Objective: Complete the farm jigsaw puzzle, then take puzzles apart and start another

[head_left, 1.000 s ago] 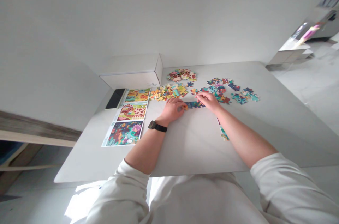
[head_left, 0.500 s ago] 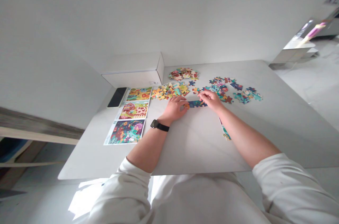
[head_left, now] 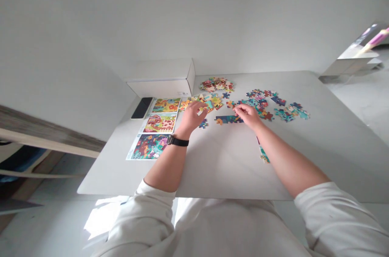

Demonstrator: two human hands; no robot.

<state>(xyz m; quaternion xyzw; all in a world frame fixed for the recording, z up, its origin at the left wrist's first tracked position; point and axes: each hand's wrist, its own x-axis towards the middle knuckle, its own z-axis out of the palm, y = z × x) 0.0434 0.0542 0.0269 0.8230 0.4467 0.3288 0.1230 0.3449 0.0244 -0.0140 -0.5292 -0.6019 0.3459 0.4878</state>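
Observation:
My left hand (head_left: 193,116) hovers open, fingers spread, over the near side of a pile of yellow puzzle pieces (head_left: 214,102). Just right of its thumb lies a small blue puzzle piece cluster (head_left: 203,124). My right hand (head_left: 247,115) has its thumb and fingers pinched together at the right end of a joined strip of dark blue puzzle pieces (head_left: 225,120). Whatever is between those fingertips is too small to make out. Below the right wrist, a second joined strip (head_left: 263,155) is partly covered by the forearm.
Loose teal and red pieces (head_left: 261,101) lie beyond my right hand, more pieces (head_left: 292,112) farther right. A mixed pile (head_left: 216,84) sits by the wall. At left are the picture sheet (head_left: 159,123), a phone (head_left: 142,108) and a white box (head_left: 161,87).
My left hand has lifted off the strip's left end and moved left, uncovering that end and the small blue cluster. My right hand stays pinched by the strip. The view has shifted slightly.

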